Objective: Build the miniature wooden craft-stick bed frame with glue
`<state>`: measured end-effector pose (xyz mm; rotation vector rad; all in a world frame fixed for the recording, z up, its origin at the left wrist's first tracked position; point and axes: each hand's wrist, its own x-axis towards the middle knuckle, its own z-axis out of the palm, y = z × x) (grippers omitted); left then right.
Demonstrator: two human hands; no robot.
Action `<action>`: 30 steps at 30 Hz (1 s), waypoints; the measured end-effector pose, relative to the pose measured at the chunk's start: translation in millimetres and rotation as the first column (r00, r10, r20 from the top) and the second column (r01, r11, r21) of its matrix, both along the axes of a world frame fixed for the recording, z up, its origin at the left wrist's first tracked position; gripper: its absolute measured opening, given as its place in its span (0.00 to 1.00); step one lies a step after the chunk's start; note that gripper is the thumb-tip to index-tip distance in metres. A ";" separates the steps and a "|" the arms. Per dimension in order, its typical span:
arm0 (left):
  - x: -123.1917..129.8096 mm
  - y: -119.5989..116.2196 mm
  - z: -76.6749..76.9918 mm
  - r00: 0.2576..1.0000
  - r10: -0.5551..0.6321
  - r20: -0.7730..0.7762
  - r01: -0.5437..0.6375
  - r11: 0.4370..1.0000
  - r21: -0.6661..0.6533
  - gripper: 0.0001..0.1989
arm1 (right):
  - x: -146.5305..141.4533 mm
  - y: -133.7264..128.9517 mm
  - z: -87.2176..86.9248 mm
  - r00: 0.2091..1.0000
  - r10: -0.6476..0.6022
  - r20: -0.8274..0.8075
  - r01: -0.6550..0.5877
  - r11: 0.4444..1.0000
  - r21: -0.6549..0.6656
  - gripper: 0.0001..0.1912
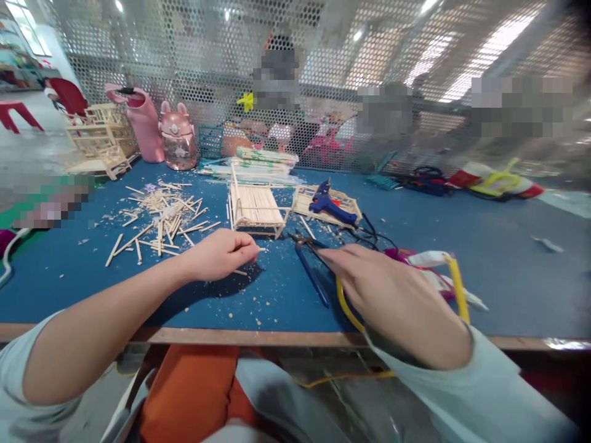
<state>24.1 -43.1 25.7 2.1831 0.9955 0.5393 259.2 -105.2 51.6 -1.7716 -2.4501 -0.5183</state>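
Note:
My left hand [226, 253] is closed in a pinch above the blue tabletop, with the pale tip of a thin wooden stick [261, 249] poking out of the fingertips. Another short stick lies under that hand. To the right, my right hand [369, 274] reaches over blue-handled pliers [310, 261], its fingers stretched out at the upper handle. The pliers lie on the table with jaws pointing away. Just behind both hands stands a small wooden-stick frame [258, 209] with a slatted bed. A blue glue gun [330, 206] rests on a second stick piece [302, 200].
Loose cut sticks [170, 218] are heaped at the left. Bagged stick bundles [268, 161], a pink bottle [145, 123] and a pink jar [178, 138] stand behind, along a perforated metal screen [323, 55]. A finished-looking stick model [101, 141] sits far left. Yellow tubing [457, 289] curves beside my right hand.

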 end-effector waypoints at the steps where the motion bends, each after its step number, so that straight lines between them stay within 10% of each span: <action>1: -1.9 1.0 0.9 1.000 -0.005 0.007 0.005 1.000 0.018 0.14 | -10.5 7.1 3.5 0.984 0.156 -0.083 -0.154 0.988 0.022 0.15; 5: -9.4 7.2 2.0 0.998 -0.009 0.065 0.005 0.998 0.064 0.13 | -48.4 45.4 6.6 0.839 0.508 -0.196 -0.496 0.861 0.111 0.12; 10: -16.6 18.0 -1.3 0.993 0.025 0.115 -0.036 0.995 0.089 0.14 | -67.8 77.8 10.0 0.762 0.586 -0.275 -0.592 0.803 0.073 0.10; 18: -15.7 21.5 -2.7 0.966 0.121 0.230 -0.149 0.983 0.109 0.14 | -80.6 84.4 21.6 0.814 0.448 -0.369 -0.502 0.863 -0.060 0.09; 22: -13.9 35.5 -10.2 0.724 0.394 0.566 -0.392 0.911 -0.132 0.05 | -84.1 89.0 2.0 0.788 0.271 -0.553 -0.279 0.958 0.073 0.08; 25: -11.0 46.2 -15.4 0.631 0.370 0.681 -0.230 0.928 -0.291 0.24 | -86.6 91.2 -11.9 0.748 0.227 -0.623 -0.179 0.974 0.140 0.09; 30: -7.7 49.4 -16.7 0.581 0.337 0.741 -0.071 0.928 -0.366 0.27 | -93.1 91.3 -19.1 0.764 0.210 -0.611 -0.153 0.978 0.144 0.09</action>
